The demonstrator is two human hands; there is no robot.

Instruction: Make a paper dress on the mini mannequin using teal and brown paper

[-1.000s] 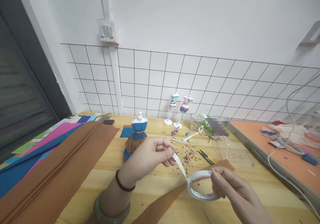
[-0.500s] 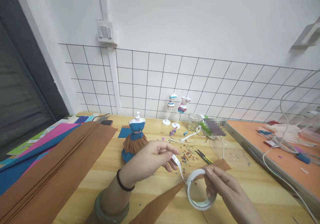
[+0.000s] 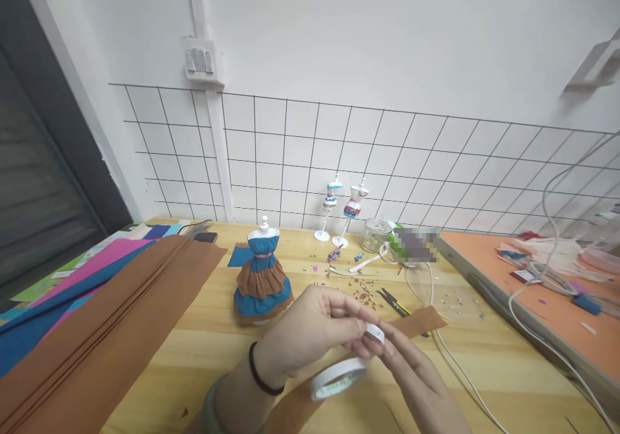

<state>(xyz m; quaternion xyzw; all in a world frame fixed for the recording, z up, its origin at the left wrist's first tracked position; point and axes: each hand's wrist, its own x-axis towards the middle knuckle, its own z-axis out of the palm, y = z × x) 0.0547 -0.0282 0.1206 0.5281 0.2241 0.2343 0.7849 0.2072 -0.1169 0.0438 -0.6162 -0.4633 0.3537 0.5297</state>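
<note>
My left hand [image 3: 317, 324] is closed, thumb and fingers pinching a short white strip of tape [image 3: 374, 334]. From the right, my right hand [image 3: 411, 369] meets it, its fingertips closed at the strip's other end. Just beneath both hands is the white tape roll [image 3: 339, 372], tilted; whether it hangs or rests on something I cannot tell. A brown crepe-like paper strip [image 3: 419, 322] lies under the hands, partly hidden by them. To the left stands a small dress form [image 3: 263, 266] in a blue top and a brown-and-blue ruffled skirt.
Brown sheets [image 3: 121, 305] cover the table's left side. Scissors [image 3: 394, 303] and paper scraps [image 3: 365, 292] lie beyond my hands. Two small mannequins [image 3: 331, 201] and a glass jar [image 3: 376, 234] stand by the wall grid. A white cable [image 3: 465, 376] runs along the right.
The tape roll has left my right hand's grip and is now lower and further left, tilted. My hands have come together at the tape strip.
</note>
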